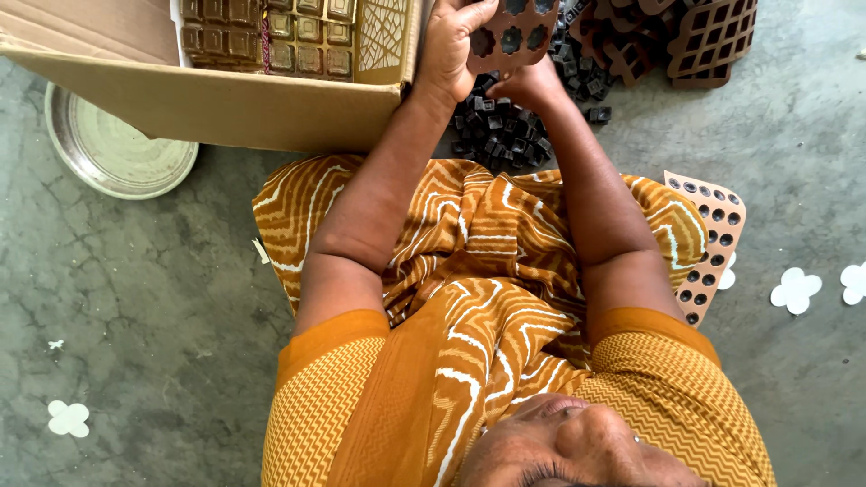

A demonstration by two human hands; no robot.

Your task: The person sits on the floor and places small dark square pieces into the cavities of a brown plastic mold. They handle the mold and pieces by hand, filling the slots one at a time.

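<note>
Both my hands hold a brown mould plate (514, 36) with flower-shaped holes, raised above my lap. My left hand (451, 45) grips its left edge with the fingers curled over the top. My right hand (530, 86) supports it from below at the right, and its fingers are mostly hidden behind the plate. Just beyond my hands lies a pile of small black pieces (501, 135) on the floor.
An open cardboard box (225, 108) with stacked golden-brown trays stands at the left, a round metal plate (113, 149) beside it. Brown lattice moulds (695, 36) lie at the top right. A peach sheet with round holes (713, 234) and white flower-shaped cutouts (796, 290) lie on the concrete floor.
</note>
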